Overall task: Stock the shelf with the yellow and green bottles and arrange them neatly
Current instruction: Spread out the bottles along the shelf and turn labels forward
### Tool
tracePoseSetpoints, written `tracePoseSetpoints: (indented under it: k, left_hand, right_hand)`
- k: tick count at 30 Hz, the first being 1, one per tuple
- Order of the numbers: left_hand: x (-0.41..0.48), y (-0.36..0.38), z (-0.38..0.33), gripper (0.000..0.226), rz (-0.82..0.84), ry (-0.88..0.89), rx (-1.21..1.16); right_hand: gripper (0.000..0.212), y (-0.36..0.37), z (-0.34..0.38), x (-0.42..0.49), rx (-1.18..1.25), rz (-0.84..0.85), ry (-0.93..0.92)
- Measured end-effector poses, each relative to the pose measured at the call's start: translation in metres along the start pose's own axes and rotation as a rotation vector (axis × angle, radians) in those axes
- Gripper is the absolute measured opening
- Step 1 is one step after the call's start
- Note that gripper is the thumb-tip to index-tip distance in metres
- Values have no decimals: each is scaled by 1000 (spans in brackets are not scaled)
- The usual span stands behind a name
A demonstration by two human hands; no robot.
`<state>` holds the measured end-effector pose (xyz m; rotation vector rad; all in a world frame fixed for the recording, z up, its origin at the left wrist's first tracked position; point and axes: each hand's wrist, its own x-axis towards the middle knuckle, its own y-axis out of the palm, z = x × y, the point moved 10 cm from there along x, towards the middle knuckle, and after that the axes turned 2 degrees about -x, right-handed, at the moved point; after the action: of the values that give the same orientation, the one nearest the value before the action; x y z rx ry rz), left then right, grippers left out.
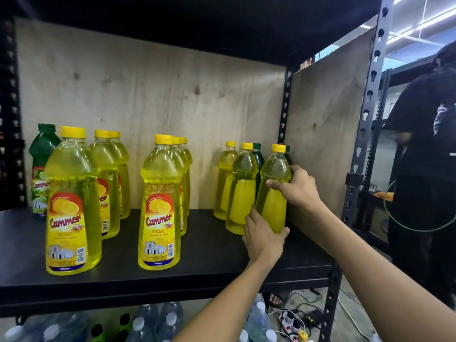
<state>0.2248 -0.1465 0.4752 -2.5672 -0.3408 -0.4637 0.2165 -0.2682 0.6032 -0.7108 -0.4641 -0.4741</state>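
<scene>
The left hand [264, 239] and right hand [301, 191] grip a yellow bottle [274, 171] full of yellow liquid. It is upright, cap up.

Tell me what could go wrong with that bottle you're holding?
The yellow bottle held by the left hand and right hand is very close to the next yellow bottle; a nudge might topple it. The green bottle behind could get shoved too.
</scene>
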Motion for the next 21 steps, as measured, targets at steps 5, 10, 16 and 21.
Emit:
tracePoseSetpoints:
  k: [5, 10, 16, 21]
  left_hand:
    - [-9, -24, 10, 109, -32, -11, 45]
    - [-17, -48, 25, 109, -85, -4, 84]
    - [-21, -60, 26, 107, -82, 44, 115]
    - [-14, -59, 31, 109, 16, 41, 67]
  right_hand:
    - [68, 9, 17, -8, -19, 60, -33]
    - [85, 21, 29, -14, 14, 109, -36]
    - [87, 27, 27, -19, 87, 159, -22]
    - [76, 40, 20, -23, 241, 336, 9]
